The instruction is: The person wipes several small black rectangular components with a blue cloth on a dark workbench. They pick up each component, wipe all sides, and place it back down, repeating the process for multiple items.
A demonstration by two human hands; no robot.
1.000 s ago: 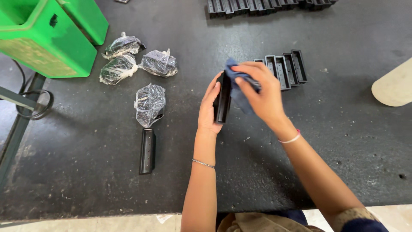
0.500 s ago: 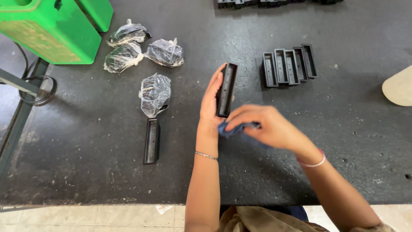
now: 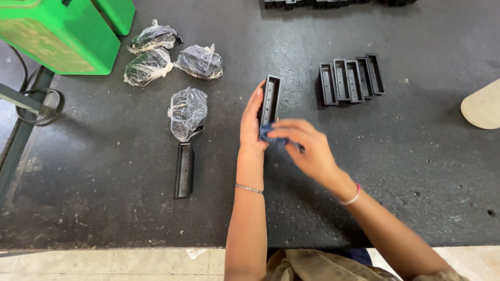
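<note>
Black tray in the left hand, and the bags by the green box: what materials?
Black tray in the left hand: looks like moulded plastic, matte black, thin uniform walls with small holes in its floor; coated metal can't be excluded. Bags: thin clear plastic film, crinkled and glossy, dark contents showing through. Right hand presses a blue cloth, apparently soft fabric.

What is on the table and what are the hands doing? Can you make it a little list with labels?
left hand: left hand holds a black plastic channel piece upright
right hand: right hand presses a blue cloth against the piece's lower end
row: four like black pieces side by side, to the right
single: one black piece lying flat, to the left
bags: four clear plastic-wrapped bundles
corner: green box
surface: dark table
</note>
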